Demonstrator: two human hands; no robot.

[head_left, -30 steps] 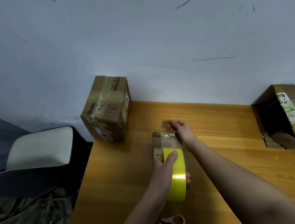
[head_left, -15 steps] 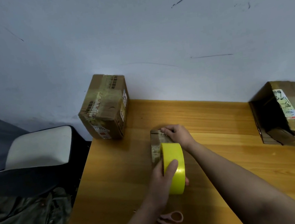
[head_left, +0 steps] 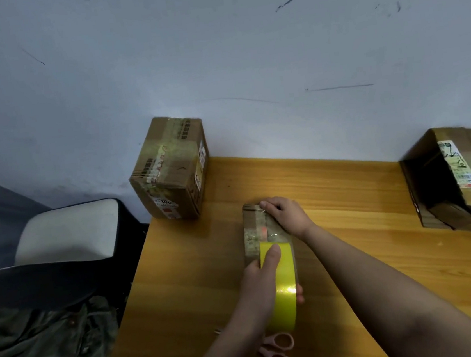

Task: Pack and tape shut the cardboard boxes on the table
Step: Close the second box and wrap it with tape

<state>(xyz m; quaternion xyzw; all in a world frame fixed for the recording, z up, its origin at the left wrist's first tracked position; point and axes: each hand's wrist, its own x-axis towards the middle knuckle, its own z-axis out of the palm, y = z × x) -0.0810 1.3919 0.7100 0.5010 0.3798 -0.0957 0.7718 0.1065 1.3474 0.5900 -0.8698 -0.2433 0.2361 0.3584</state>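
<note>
A small flat cardboard box lies in the middle of the wooden table. My right hand presses its far end, fingers curled over the top edge. My left hand grips a yellow tape roll, thumb on its rim, at the near end of the box. A clear strip of tape runs from the roll along the top of the box toward my right hand.
A taped cardboard box stands at the table's far left corner. An open box lies on its side at the right edge. Pink scissors lie near the front. A chair and dark cloth are left of the table.
My right hand slid from the box's far end back over its top edge. My left hand drew the roll slightly toward me along the box.
</note>
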